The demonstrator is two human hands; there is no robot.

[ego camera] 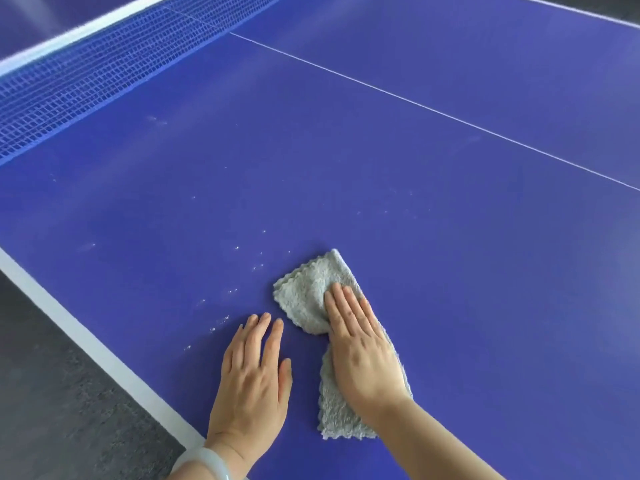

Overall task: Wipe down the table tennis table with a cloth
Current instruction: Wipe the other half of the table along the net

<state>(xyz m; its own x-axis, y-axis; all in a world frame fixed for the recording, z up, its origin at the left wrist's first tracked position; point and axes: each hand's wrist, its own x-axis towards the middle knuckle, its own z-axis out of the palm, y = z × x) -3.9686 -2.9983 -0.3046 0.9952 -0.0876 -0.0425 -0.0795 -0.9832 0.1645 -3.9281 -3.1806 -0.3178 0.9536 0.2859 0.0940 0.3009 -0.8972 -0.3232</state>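
floor (52,375): dark grey, speckled | where: lower left | light: even

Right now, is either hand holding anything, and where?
Nothing gripped: right hand presses flat on the middle of the cloth; left hand lies flat on the table.

You have before you one table (415,202), one net (86,81) and one grey cloth (301,296). You show two hands, the left hand (252,382) and right hand (360,348), and one bracelet (204,460).

cloth (304,299): grey, fluffy pile, matt | bench (450,237): smooth blue top, faint sheen, pale specks seen | net (69,88): woven mesh | floor (52,393): dark, rough-grained | bangle (197,460): pale, glossy
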